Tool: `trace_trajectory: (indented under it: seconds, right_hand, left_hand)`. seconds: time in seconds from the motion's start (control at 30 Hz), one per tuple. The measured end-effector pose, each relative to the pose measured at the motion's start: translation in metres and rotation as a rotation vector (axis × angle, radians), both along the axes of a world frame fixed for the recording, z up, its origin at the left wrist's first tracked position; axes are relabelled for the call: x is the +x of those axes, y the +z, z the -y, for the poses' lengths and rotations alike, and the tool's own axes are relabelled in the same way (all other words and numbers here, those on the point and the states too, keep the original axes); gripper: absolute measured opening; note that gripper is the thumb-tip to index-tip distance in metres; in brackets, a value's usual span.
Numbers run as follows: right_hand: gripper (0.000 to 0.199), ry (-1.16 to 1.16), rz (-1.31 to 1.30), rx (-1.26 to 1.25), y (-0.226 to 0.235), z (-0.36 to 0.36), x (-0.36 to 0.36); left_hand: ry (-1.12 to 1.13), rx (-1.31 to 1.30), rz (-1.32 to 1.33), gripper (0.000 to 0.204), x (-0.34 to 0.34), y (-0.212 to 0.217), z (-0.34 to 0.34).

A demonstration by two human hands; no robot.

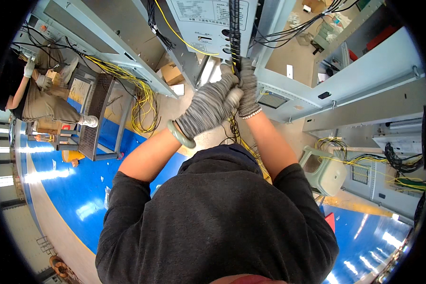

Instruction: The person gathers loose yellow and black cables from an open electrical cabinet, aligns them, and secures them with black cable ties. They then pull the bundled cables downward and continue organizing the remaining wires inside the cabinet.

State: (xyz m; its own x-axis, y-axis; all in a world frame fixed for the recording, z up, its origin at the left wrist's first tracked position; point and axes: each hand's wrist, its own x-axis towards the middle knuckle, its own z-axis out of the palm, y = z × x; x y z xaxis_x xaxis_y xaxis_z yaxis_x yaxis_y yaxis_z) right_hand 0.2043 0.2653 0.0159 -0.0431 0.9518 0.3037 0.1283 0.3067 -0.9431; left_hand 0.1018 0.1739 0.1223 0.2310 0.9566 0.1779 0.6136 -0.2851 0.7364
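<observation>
Cable bundle [234, 28], black and wrapped in spiral sleeve, runs down the front of the grey cabinet [208, 23] at top centre of the frame, and both gloved hands are on it right where the wrap ends. Left hand [208, 106] is curled shut around the bundle from the left, with a green bangle [181, 135] on that wrist. Right hand [247, 87] is closed on the same bundle just beside it, fingers pressed together on the wires, beaded bracelet at the cuff. The two grips are touching each other, so the bundle passes straight through both fists and comes out below as loose yellow wires [241, 142] dropping toward the floor.

My read is that this is mid-wrap or mid-dressing of the loom: one hand steadying, the other working the sleeve. Next move probably needs one hand to hold tension while the other shifts lower on the loose strands, without letting the wrap spring back.

Elsewhere: another person [28, 94] sits at upper left near a metal rack [97, 118], with more yellow wire [144, 106] hanging there, and a pale green stool [326, 173] stands at right on the blue floor [80, 189].
</observation>
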Motion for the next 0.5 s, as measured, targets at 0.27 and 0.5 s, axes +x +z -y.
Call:
trace_trajectory:
  seconds: [0.27,0.5]
  right_hand:
    - [0.048,0.024,-0.352,-0.109,0.031,0.013,0.008]
    - [0.014,-0.115,-0.144,0.077,0.037,0.017,0.022]
  left_hand:
    - [0.181,-0.036,0.220,0.032,-0.025,-0.007,-0.028]
    - [0.111,-0.150,0.690,0.027,-0.010,-0.068,-0.078]
